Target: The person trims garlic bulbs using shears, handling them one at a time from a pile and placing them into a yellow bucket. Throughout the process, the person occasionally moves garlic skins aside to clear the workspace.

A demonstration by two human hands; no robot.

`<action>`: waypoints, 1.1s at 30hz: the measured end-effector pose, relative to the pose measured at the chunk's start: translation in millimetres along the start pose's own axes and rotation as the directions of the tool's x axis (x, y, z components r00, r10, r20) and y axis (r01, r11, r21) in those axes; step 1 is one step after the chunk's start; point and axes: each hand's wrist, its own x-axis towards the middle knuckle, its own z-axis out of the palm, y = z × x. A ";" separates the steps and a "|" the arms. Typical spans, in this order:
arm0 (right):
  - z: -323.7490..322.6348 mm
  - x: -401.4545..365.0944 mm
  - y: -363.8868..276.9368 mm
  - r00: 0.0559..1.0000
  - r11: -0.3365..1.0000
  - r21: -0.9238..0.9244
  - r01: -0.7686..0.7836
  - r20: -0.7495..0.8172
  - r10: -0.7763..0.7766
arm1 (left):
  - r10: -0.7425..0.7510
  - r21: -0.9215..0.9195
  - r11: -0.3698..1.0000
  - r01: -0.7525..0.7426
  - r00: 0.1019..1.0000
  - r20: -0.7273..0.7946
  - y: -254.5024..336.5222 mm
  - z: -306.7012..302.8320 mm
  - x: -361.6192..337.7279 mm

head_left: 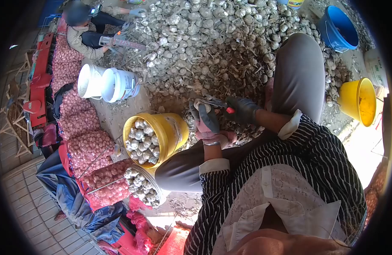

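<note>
At the far left of the frame I have red mesh sacks (83, 148) packed with pinkish bulbs, and at the upper left another person (83, 42) sits low beside the heap. Right of the sacks stand two white buckets (119, 85), then, lower down, a yellow bucket (162, 140) and a pale bucket (160, 187), both filled with trimmed, whitish bulbs streaked with grey. A big garlic heap (204, 38) spreads across the top, pale at its upper part, browner and littered with dry stalks nearer me. At the middle of the frame my left hand (208, 123), in a pink and grey glove, is curled around one garlic bulb (203, 106); it looks rounded and dull whitish, partly covered by my fingers. Metal cutters (215, 103) with a red part reach across to it; I can't tell whether the blades touch. Just right of that, my grey-gloved right hand (242, 111) is closed on their handles. Farther right are a blue bucket (332, 32) and, below it, another yellow bucket (349, 100).
</note>
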 end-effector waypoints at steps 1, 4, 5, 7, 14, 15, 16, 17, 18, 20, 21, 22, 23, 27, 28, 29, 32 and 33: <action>2.8 0.6 2.1 1.000 1.000 0.023 -0.017 0.019 0.017 | -0.074 -0.170 0.983 0.075 0.997 0.011 -1.0 4.9 -4.5; 7.8 0.5 3.0 0.997 0.996 0.056 -0.068 0.031 0.066 | -0.216 -0.481 0.848 0.221 0.974 0.067 1.1 16.5 -9.9; 9.1 1.5 2.6 0.995 0.993 0.067 -0.097 0.024 0.096 | -0.386 -0.724 0.607 0.327 0.918 0.091 2.9 21.4 -9.3; 0.9 2.6 -3.7 0.989 0.988 0.070 -0.137 0.069 0.132 | -0.529 -0.888 0.288 0.358 0.833 0.164 6.1 22.4 -4.9; 58.8 46.0 60.3 0.995 0.916 0.392 -0.079 -0.024 0.096 | -0.254 -0.828 -0.541 0.145 0.911 0.325 -36.8 27.0 -9.2; 44.2 39.2 45.1 0.994 0.924 0.369 -0.095 -0.020 0.110 | -0.275 -0.756 -0.630 0.179 0.859 0.432 -37.3 18.2 -10.3; 30.5 32.7 31.0 0.992 0.932 0.346 -0.111 -0.016 0.124 | -0.281 -0.672 -0.713 0.200 0.796 0.535 -38.6 12.0 -11.9; 21.3 27.1 21.8 0.990 0.938 0.323 -0.127 -0.016 0.139 | -0.288 -0.674 -0.713 0.194 0.796 0.533 -46.8 11.8 -16.4; 16.4 21.8 16.1 0.990 0.938 0.322 -0.128 -0.010 0.138 | -0.274 -0.929 -0.166 0.331 0.890 0.366 -61.0 15.0 -23.9; 10.5 13.5 10.1 0.983 0.978 -0.147 0.145 -0.089 -0.159 | 0.038 -0.470 0.880 0.065 0.978 0.207 -79.8 22.1 -36.8; 10.2 11.5 10.2 0.983 0.978 -0.150 0.145 -0.087 -0.159 | 0.036 -0.472 0.879 0.067 0.978 0.205 -68.3 18.0 -34.6; 9.0 9.9 11.1 0.978 0.939 -0.302 0.163 -0.075 -0.194 | -0.234 -0.614 0.720 0.324 0.946 0.225 -45.6 9.5 -26.5; 7.5 7.9 12.0 0.972 0.877 -0.447 0.177 -0.059 -0.226 | -0.471 -0.719 0.465 0.516 0.832 0.292 -31.6 5.2 -22.4; 5.9 3.0 20.7 0.936 0.769 -0.596 0.231 -0.080 -0.343 | -0.476 -0.417 0.752 0.511 0.858 0.192 -11.2 -2.3 -17.0; 4.9 1.4 21.8 0.944 0.773 -0.596 0.216 -0.074 -0.320 | -0.474 -0.419 0.751 0.510 0.859 0.194 -1.8 -7.7 -13.7; 4.0 -0.2 22.5 0.952 0.778 -0.596 0.200 -0.069 -0.297 | -0.465 -0.395 0.775 0.493 0.869 0.170 7.5 -13.2 -10.2; -9.9 -7.0 6.9 0.986 0.809 -0.567 0.153 0.035 -0.162 | -0.429 -0.262 0.854 0.450 0.893 0.134 10.7 -14.7 -10.4; -11.2 -8.3 2.9 0.987 0.811 -0.566 0.147 0.029 -0.158 | -0.406 -0.150 0.895 0.421 0.906 0.119 12.5 -15.2 -9.2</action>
